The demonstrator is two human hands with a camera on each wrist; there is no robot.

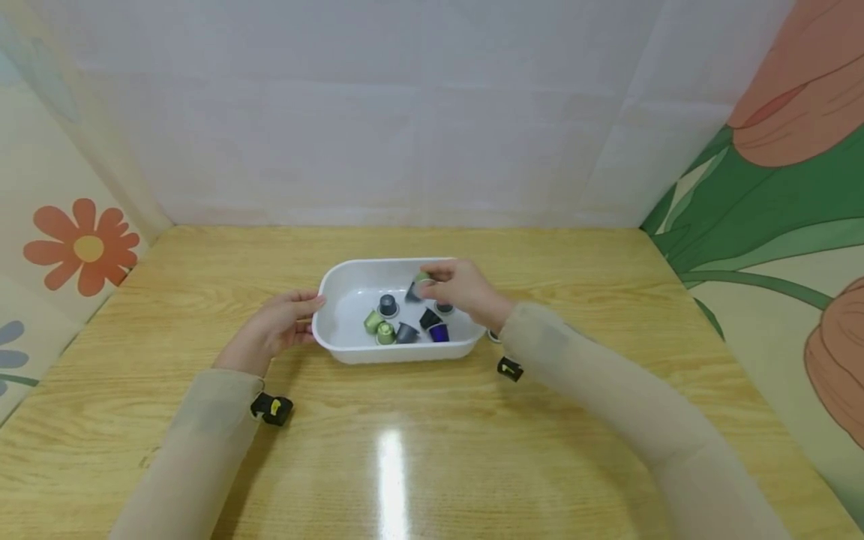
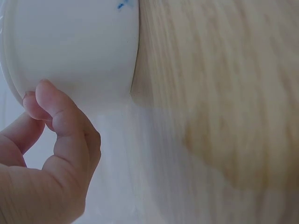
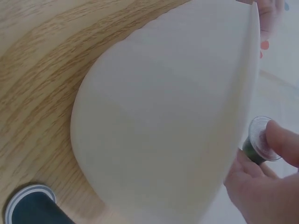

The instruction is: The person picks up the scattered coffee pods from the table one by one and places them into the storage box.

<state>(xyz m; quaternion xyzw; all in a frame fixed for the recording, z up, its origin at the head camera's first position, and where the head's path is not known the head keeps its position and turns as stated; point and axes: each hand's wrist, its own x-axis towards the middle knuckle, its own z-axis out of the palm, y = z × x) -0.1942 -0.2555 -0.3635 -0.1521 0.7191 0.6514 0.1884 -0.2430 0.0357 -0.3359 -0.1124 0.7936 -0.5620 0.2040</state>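
Observation:
A white plastic tub (image 1: pixel 398 355) stands on the wooden table, holding several coffee capsules. Its left rim is gripped by my left hand (image 1: pixel 273 326); in the left wrist view, that hand's thumb and curled fingers (image 2: pixel 63 119) meet at the tub's edge. Over the tub's right half, my right hand (image 1: pixel 466 289) pinches a green coffee capsule (image 3: pixel 256 140) between thumb and fingers. Beneath it lie a black capsule (image 1: pixel 429 319), a purple capsule (image 1: pixel 439 332) and a grey capsule (image 1: pixel 407 334). Light green capsules (image 1: pixel 373 322) and a dark grey capsule (image 1: pixel 388 305) sit farther left.
Outside the tub, a dark capsule (image 3: pixel 37 210) lies on the table by its right end, mostly covered by my right arm in the head view. A white sheet (image 1: pixel 405 135) hangs behind the table (image 1: pixel 324 465). Flower-patterned panels (image 1: pixel 88 247) flank both sides.

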